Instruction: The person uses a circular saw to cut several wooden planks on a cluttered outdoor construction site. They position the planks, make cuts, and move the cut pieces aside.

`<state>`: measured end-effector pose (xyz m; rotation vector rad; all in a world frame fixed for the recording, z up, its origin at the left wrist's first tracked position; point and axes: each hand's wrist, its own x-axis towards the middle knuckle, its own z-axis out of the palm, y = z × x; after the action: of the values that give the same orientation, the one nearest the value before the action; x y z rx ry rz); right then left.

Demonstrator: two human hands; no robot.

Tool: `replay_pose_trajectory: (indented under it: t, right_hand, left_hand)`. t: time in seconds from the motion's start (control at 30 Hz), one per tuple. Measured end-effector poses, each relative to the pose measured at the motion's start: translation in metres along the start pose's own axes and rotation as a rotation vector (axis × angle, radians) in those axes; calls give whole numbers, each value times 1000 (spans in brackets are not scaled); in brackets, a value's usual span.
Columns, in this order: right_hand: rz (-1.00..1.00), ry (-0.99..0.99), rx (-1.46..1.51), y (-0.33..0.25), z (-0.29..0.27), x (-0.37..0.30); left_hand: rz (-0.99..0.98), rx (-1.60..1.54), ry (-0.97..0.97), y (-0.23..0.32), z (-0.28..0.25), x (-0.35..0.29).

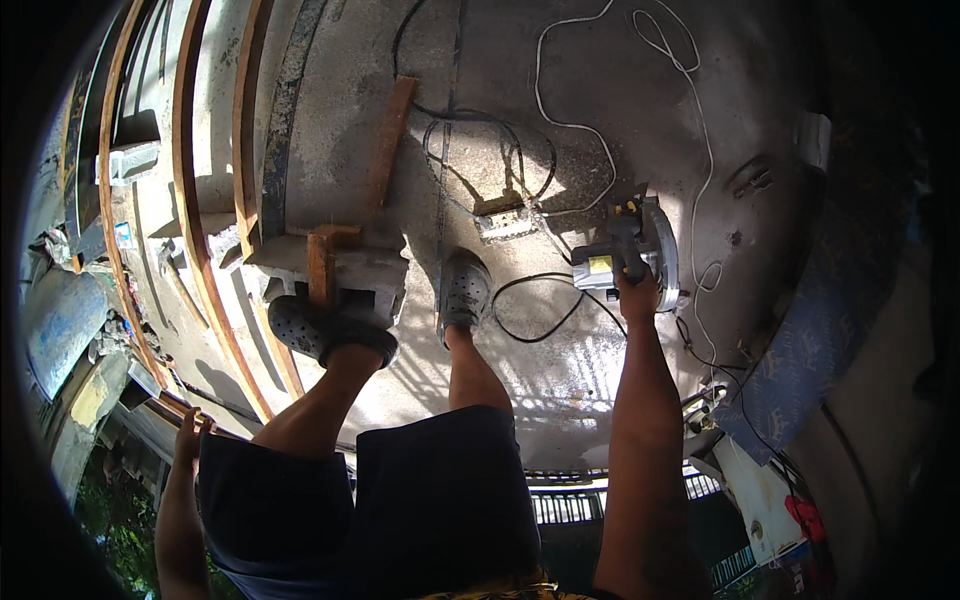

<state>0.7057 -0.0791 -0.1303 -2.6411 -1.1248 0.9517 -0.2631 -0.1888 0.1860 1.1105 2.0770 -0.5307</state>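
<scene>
My right hand (640, 296) is wrapped round the handle of a circular saw (655, 250), low over the concrete floor at the right. The saw has a grey motor body and a round guard. Out at the far left, beside my knee, is my left hand (189, 436); its fingers are too small and dark to read. My left shoe (318, 330) presses on a short wooden piece (321, 268) lying across a hollow concrete block (383, 268). On the floor between my feet and the saw stands my right shoe (466, 292).
Long wooden beams (188, 150) run along the left, with a hammer (184, 292) between them. A loose board (392, 140) lies ahead. A power strip (506, 224), a looped black cable (535, 335) and a white cord (705, 150) cross the floor. A blue sheet (810, 340) lies right.
</scene>
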Motion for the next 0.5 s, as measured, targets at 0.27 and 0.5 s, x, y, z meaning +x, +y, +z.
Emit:
replay_pose_trajectory:
  t: [0.27, 0.5]
  right_hand:
    - [30, -174, -64, 31, 9, 18]
    - [98, -244, -232, 47, 47, 0]
  left_hand:
    - [-134, -28, -184, 32, 36, 23]
    - [29, 166, -262, 271, 22, 35]
